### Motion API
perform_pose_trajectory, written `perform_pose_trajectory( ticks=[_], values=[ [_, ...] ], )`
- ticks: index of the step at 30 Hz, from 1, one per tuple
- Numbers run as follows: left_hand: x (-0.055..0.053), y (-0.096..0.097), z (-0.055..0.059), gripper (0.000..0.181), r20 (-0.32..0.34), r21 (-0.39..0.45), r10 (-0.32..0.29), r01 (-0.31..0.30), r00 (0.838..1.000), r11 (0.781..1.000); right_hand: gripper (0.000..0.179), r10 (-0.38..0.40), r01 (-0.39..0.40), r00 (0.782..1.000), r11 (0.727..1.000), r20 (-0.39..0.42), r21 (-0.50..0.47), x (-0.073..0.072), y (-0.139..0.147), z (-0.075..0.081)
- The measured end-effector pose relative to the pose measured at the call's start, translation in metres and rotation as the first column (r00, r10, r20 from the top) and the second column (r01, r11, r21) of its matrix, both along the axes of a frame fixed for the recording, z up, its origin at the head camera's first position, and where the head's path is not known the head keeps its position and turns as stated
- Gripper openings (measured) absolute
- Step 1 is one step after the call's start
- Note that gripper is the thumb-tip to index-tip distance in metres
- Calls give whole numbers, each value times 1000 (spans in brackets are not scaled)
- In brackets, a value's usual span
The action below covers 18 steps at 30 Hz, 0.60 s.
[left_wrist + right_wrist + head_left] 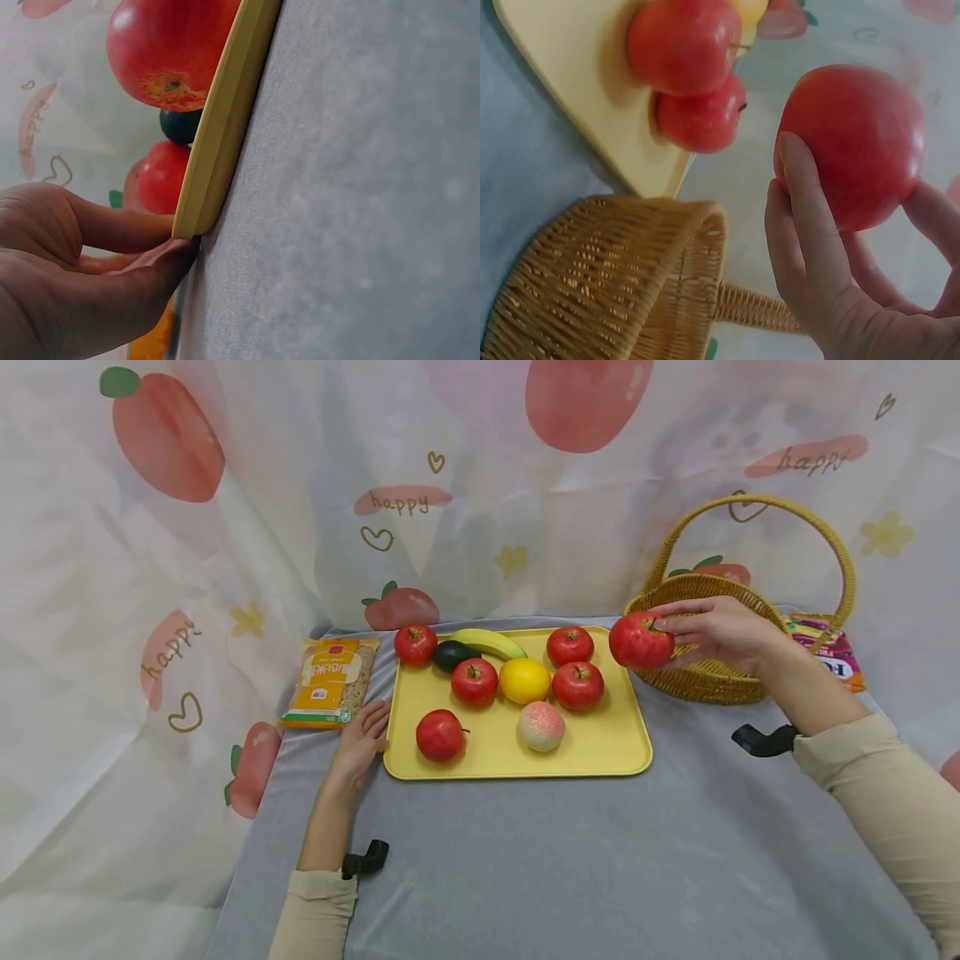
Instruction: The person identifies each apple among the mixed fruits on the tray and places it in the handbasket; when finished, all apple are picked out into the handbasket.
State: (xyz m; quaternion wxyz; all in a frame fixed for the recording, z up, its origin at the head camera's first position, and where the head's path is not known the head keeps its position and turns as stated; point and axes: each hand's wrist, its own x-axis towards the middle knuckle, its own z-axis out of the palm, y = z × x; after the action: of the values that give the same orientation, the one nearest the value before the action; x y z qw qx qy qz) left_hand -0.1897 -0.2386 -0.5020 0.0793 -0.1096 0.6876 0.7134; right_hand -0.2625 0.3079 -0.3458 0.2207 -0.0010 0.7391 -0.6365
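Note:
My right hand [723, 631] holds a red apple [855, 146] with thumb and fingers curled around it. In the head view the apple is in the air past the tray's right back corner, in front of the wicker basket [697, 693]. My left hand [360, 743] touches the left edge of the yellow tray [480, 760], its fingers fairly straight and fingertips at the rim. On the tray lie several red apples [441, 735], a banana [491, 643], a dark green avocado [452, 656], a yellow lemon [525, 682] and a pink-and-white peach [542, 727].
An orange-and-clear food bag [326, 681] lies left of the tray, close to my left hand. Behind the basket's right side is a purple packet [836, 652]. The basket's tall handle [843, 560] arches above it. A grey cloth [525, 860] covers the table; a printed curtain hangs behind.

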Motion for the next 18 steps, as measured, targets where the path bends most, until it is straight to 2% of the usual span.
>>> perform_pose_trajectory(
  ticks=[10, 18],
  values=[
    [0, 0, 0, 83, 1, 7, 3, -3, 1000, 1000, 16, -34, 38, 996, 998, 85, -45, -29, 19, 0],
    [-1, 1, 0, 82, 8, 2, 2, -2, 1000, 1000, 13, -34, 37, 994, 999, 108, -26, -43, 29, -4]
  ],
)
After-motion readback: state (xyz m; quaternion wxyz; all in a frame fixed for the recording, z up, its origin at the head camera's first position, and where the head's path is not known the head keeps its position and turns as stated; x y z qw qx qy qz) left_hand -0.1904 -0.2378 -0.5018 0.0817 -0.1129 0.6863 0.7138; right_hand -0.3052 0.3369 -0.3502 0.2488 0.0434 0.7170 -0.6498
